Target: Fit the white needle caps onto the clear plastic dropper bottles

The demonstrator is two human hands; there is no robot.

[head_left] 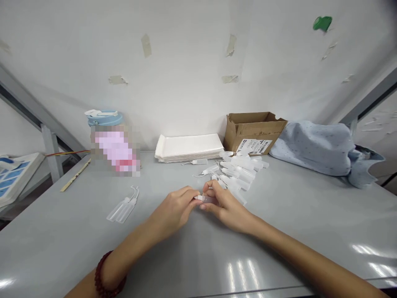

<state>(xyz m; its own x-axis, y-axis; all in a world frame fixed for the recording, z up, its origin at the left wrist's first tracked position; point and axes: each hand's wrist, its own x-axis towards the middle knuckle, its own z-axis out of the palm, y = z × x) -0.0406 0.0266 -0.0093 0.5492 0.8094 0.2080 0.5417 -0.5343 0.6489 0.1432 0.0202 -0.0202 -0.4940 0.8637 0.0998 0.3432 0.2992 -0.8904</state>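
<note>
In front of me, over the middle of the table, a small translucent plastic squeeze bottle [209, 200] lies sideways between my hands. My left hand [175, 209] is closed, pinching the white cap end of it. The bottle's body is gripped by the closed fingers of my right hand [228, 205], which partly hide it. Just beyond my right hand spreads a loose pile of similar squeeze bottles [240, 174], some with thin curved tubes. To the left of my left hand, two squeeze bottles [124, 210] with curved tubes rest side by side.
A stack of white padded mailers [190, 147] lies against the wall, beside an open cardboard box [254, 132]. Light blue cloth [313, 147] is bunched at the right. A blue-lidded container [104, 118], a blurred pink item [116, 149] and a wooden stick [75, 176] are on the left.
</note>
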